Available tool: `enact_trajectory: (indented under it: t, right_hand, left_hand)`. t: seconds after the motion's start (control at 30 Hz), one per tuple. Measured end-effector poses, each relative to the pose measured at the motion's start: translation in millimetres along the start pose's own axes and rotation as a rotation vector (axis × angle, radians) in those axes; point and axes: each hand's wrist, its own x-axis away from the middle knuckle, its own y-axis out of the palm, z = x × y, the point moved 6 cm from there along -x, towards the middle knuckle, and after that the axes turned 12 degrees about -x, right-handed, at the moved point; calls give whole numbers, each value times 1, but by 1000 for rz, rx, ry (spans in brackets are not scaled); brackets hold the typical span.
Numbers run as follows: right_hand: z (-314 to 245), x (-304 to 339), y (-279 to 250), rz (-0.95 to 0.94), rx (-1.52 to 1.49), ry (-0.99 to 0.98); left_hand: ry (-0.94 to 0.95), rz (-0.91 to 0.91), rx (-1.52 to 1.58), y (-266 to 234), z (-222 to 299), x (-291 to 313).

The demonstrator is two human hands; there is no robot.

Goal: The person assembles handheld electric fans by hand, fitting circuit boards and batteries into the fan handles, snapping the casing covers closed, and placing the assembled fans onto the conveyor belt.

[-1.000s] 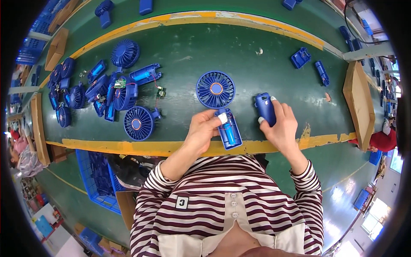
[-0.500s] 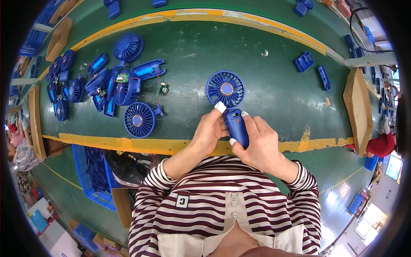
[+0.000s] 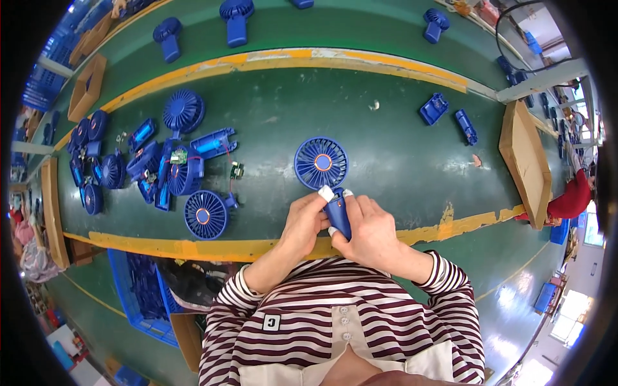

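A blue handheld fan is held between both hands over the near part of the green worktable, its round grille pointing away from me. My left hand pinches the fan's neck from the left, with a white cover on a fingertip. My right hand wraps round the handle's right side; white covers show on its fingertips too. The lower handle is partly hidden by the fingers. To the left lie several part-built blue fans, the nearest being a loose fan head with a small green circuit board close by.
Two blue handle shells lie at the right, before a cardboard tray. Finished-looking fans rest on the green strip beyond the yellow-edged ledge. A blue crate stands below the table at left. A person's red sleeve shows far right.
The view has tilted, so the table sits lower in the picture and more fans show at the far side. Both hands still hold the fan; its grip looks much the same.
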Motion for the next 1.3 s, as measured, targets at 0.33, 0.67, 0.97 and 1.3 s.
enact_trajectory:
  t: [0.33, 0.67, 0.97, 1.3]
  right_hand:
    - [-4, 7, 0, 42, 62, -26]
    - [39, 13, 12, -25, -673, 502]
    - [46, 16, 34, -101, -955, 580]
    - [46, 16, 35, -118, -1089, 589]
  left_hand:
    - [-4, 65, -87, -1, -3, -3]
    - [259, -111, 34, 6, 21, -2]
    - [285, -125, 17, 9, 11, 3]
    - [305, -92, -35, 7, 4, 3]
